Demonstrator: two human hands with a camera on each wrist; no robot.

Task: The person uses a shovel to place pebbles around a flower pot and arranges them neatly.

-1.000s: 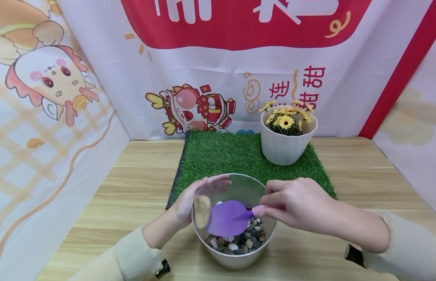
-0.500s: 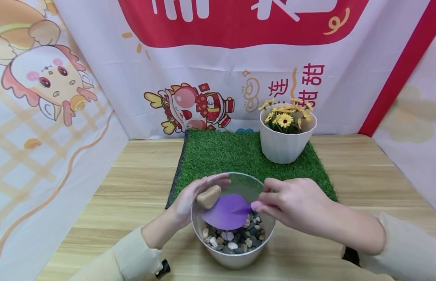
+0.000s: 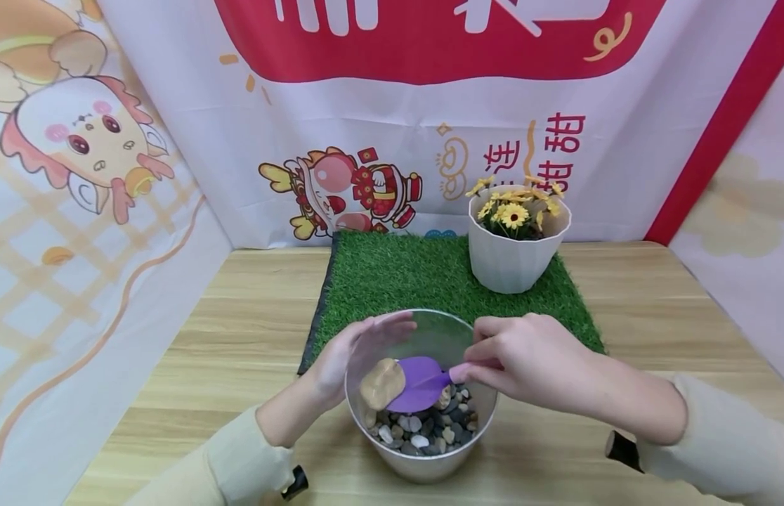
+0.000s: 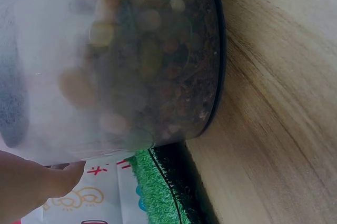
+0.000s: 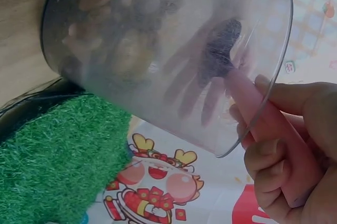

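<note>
A translucent bucket (image 3: 423, 469) stands upright at the table's near middle, with mixed pebbles (image 3: 430, 429) inside. My left hand (image 3: 338, 355) rests against the bucket's left outer wall, fingers fairly straight; through the wall in the right wrist view, they show spread. My right hand (image 3: 525, 358) grips the pink handle (image 5: 279, 140) of a small trowel (image 3: 420, 383), its purple blade inside the bucket above the pebbles. A large tan stone (image 3: 382, 384) lies at the blade's left tip, near the left wall. Whether the blade bears its weight, I cannot tell.
Behind the bucket lies a green artificial grass mat (image 3: 392, 274) on the wooden table (image 3: 240, 309). A white flowerpot (image 3: 515, 263) with yellow flowers stands at the mat's back right. Printed cloth (image 3: 240, 126) hangs behind and at the sides.
The tan stone has shifted and turned inside the bucket: first upright by the left wall, then higher, now lower and further right. The trowel blade has tilted with it. My left hand stays in place.
</note>
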